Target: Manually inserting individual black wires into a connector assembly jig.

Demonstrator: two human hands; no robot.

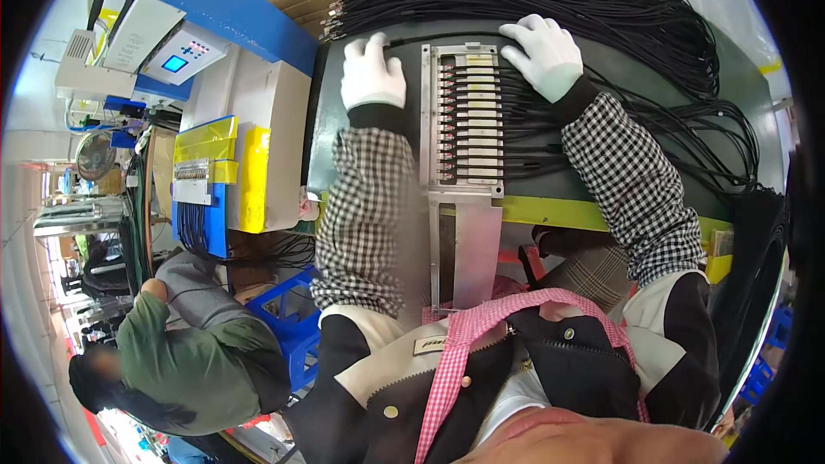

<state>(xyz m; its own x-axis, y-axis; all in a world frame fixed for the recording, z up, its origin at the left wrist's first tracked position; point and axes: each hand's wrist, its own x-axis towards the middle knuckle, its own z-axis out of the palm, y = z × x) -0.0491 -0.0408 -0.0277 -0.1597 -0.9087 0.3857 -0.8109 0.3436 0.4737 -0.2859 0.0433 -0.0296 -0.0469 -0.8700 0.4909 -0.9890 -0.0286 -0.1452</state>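
A single black cable runs side to side just beyond the metal fixture, between my two white-gloved hands. At its left end my left hand pinches it, fingertips pointing away from me. My right hand grips the same cable on the right, beside the fixture's far corner. Below the cable lies the long metal fixture, with a row of pale slots. Several black cables sit side by side across those slots, their small connector ends along the left side. Their tails pass to the right, partly under my right forearm.
A thick bundle of black cables covers the far side of the dark table. More cables loop at the right. Left stands a blue and white machine with a small screen. A seated person is at lower left.
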